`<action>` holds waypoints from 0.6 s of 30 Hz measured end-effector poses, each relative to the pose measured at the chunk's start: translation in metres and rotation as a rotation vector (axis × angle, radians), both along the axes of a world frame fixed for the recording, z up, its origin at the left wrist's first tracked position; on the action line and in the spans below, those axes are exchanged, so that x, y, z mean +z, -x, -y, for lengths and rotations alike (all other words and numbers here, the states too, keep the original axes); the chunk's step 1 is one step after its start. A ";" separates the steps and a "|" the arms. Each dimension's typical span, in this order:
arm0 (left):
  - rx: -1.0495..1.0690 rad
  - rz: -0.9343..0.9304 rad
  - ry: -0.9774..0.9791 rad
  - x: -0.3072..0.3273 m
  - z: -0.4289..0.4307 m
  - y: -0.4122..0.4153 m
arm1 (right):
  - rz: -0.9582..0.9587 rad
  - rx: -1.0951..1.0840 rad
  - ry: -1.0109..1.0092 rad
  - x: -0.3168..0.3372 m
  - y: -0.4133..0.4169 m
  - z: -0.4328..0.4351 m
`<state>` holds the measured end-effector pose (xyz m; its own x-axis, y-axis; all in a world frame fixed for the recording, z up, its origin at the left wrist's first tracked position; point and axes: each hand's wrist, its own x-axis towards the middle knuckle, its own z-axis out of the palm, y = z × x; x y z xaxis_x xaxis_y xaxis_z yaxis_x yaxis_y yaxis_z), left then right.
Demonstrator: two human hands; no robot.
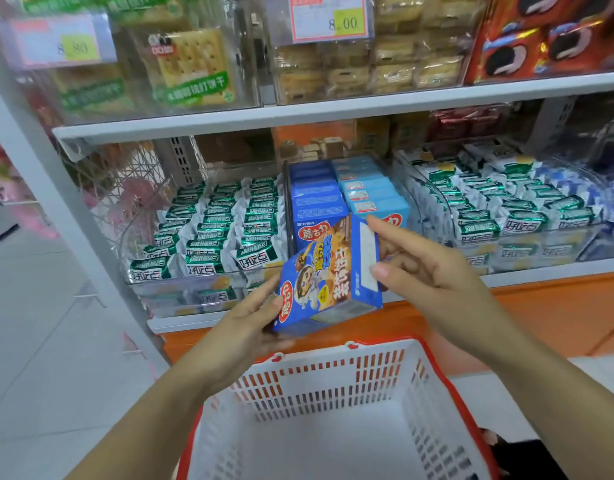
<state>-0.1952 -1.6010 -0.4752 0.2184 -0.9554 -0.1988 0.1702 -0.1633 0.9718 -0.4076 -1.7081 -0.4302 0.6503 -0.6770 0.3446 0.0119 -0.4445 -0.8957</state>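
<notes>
1. Position of the item. We hold the blue snack box [328, 271] tilted in the air, in front of the lower shelf edge [540, 277] and above the far rim of the shopping basket [336, 358]. The box touches neither the shelf nor the basket.

2. Grip. Our left hand [243, 327] supports the lower left corner: the thumb lies on the printed face and the fingers curl beneath. Our right hand [426, 268] takes the upper right end: the thumb presses on the white side panel, the forefinger reaches the top corner and the other fingers wrap behind. Both hands are closed on the box.

3. Progress. We judge the pick to be complete, since the box is clear of the row of matching blue boxes [314, 199], which stands between the green-and-white packets [212, 233] and the light blue boxes [371, 194]. The placing is not yet done.

4. Left to do. We lower the box past the red rim, set it on the basket floor and release both hands. The basket sits directly below, so we expect a short, unobstructed descent.
</notes>
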 end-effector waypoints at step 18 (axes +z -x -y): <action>0.355 0.407 0.233 0.016 -0.003 0.012 | -0.209 -0.161 -0.250 -0.010 0.005 0.023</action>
<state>-0.2071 -1.5977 -0.4594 0.5479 -0.8181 0.1746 -0.2188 0.0613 0.9738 -0.4123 -1.7316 -0.4406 0.5671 -0.8232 0.0266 -0.2353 -0.1929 -0.9526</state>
